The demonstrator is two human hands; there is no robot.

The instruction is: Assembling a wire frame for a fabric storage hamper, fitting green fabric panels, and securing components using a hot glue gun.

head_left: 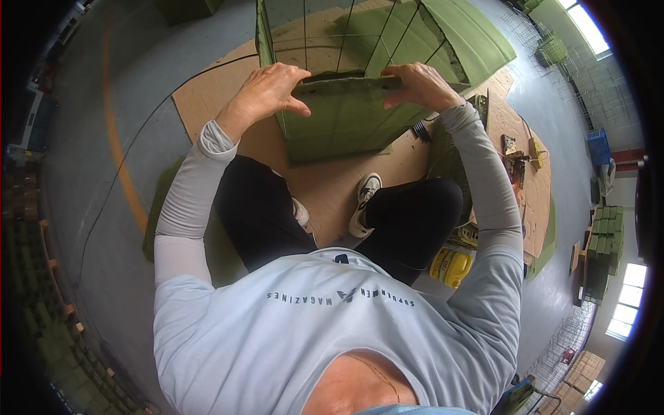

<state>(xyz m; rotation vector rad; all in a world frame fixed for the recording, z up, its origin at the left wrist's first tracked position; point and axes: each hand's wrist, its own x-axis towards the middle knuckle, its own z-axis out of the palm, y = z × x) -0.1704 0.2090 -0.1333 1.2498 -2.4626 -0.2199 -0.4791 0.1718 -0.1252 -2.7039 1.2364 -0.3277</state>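
Note:
A green fabric cover (pixel 346 121) hangs over the near side of a box-like wire frame (pixel 344 34) in front of me. My left hand (pixel 268 93) grips the left part of its top edge, thumb on the near face and fingers over the rim. My right hand (pixel 420 86) holds the same edge further right in a like way. Between the two hands the edge runs nearly straight. The fingertips behind the fabric are partly hidden. More green fabric (pixel 477 41) spreads out at the far right side of the frame.
Flat cardboard (pixel 207 100) lies under the frame. A black cable (pixel 149 114) crosses the floor at left. To my right are a yellow container (pixel 451 267), a cardboard-topped surface with tools (pixel 515 162) and a blue crate (pixel 598 146). Stacked green boxes (pixel 606 232) stand beyond.

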